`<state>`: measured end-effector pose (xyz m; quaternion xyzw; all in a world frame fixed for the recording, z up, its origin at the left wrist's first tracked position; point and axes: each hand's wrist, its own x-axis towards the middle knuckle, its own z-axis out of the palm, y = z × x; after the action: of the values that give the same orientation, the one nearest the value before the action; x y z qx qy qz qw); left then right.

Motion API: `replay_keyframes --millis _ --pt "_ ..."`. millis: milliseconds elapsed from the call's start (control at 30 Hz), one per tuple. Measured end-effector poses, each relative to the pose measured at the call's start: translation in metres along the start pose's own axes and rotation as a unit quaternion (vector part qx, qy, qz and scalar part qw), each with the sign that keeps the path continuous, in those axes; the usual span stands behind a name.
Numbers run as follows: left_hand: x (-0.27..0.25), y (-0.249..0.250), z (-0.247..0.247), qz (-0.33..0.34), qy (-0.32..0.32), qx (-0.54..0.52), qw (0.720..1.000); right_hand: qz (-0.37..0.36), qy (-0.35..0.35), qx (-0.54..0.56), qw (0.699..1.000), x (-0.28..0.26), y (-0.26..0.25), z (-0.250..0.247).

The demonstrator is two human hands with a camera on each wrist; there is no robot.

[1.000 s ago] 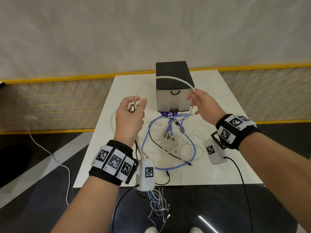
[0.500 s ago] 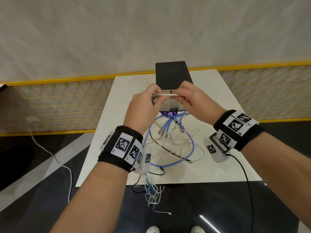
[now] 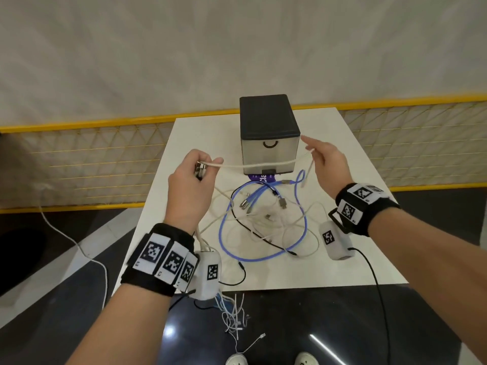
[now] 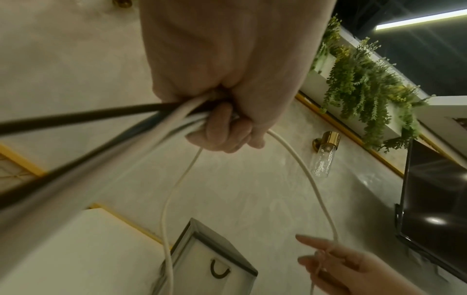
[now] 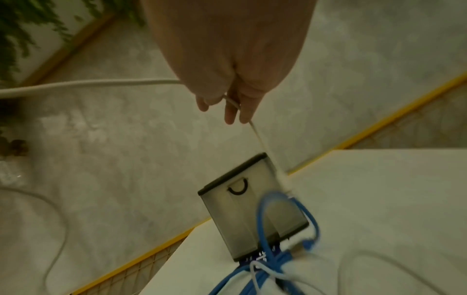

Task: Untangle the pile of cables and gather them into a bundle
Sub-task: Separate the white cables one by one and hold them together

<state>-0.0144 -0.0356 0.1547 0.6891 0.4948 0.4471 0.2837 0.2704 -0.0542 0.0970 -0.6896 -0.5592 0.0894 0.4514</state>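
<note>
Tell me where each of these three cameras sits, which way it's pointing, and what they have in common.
Head: worn on the head, looking forward and down at the white table, the cable pile, both forearms and hands.
Left wrist: looks along the left hand, which grips several cables, toward the drawer box.
Right wrist: looks along the right hand, which pinches the white cable.
Shared: all three show the drawer box and the white cable strung between the hands.
</note>
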Motion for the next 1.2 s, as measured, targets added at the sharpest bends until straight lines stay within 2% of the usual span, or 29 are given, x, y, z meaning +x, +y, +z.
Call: replay_keyframes --millis 100,200,267,333,433,533,667,767,833,867,933,1000,1100,1200 --pt "-0.005 -0.004 0.002 -0.011 -0.006 -0.004 1.000 -0.083 0.019 -0.027 0.996 0.007 -0.011 -0.005" --pt "-0.010 0.000 0.001 -0.019 -0.022 -0.020 0.999 -0.092 -0.014 -0.035 0.995 0.001 -0.019 -0.009" --pt "-0.013 0.007 -0.001 -0.031 -0.058 -0.050 0.997 -0.067 -0.100 -0.034 0.992 -0.011 -0.026 -0.010" --pt "-0.023 0.021 -0.003 -0.034 -0.104 -0.070 0.991 -0.055 -0.213 0.002 0.975 -0.030 -0.035 -0.009" --pt "-0.039 0.045 -0.008 -0.028 -0.176 -0.115 0.977 -0.014 -0.344 0.039 0.938 -0.063 -0.046 -0.005" --pt "-0.055 0.060 -0.011 -0.026 -0.215 -0.121 0.969 0.064 -0.432 0.106 0.893 -0.100 -0.049 0.007" --pt "-0.071 0.066 -0.014 -0.051 -0.243 -0.088 0.965 0.083 -0.522 0.013 0.849 -0.137 -0.044 0.024" --pt "-0.081 0.057 -0.017 -0.118 -0.274 -0.042 0.953 0.037 -0.564 -0.109 0.818 -0.144 -0.039 0.020" --pt "-0.090 0.051 -0.019 -0.140 -0.318 0.011 0.938 0.009 -0.587 -0.195 0.785 -0.143 -0.039 0.011" --pt "-0.094 0.048 -0.020 -0.138 -0.346 0.040 0.927 0.004 -0.586 -0.223 0.779 -0.141 -0.041 0.005" --pt "-0.103 0.045 -0.022 -0.120 -0.402 0.093 0.903 0.008 -0.557 -0.243 0.794 -0.137 -0.045 -0.002" --pt "-0.110 0.043 -0.022 -0.102 -0.422 0.109 0.894 -0.014 -0.498 -0.237 0.834 -0.132 -0.051 -0.007" --pt "-0.113 0.045 -0.019 -0.057 -0.390 0.085 0.915 -0.048 -0.420 -0.165 0.891 -0.130 -0.066 -0.010" --pt "-0.112 0.050 -0.014 -0.012 -0.346 0.036 0.938 -0.086 -0.398 -0.086 0.909 -0.134 -0.083 -0.010"
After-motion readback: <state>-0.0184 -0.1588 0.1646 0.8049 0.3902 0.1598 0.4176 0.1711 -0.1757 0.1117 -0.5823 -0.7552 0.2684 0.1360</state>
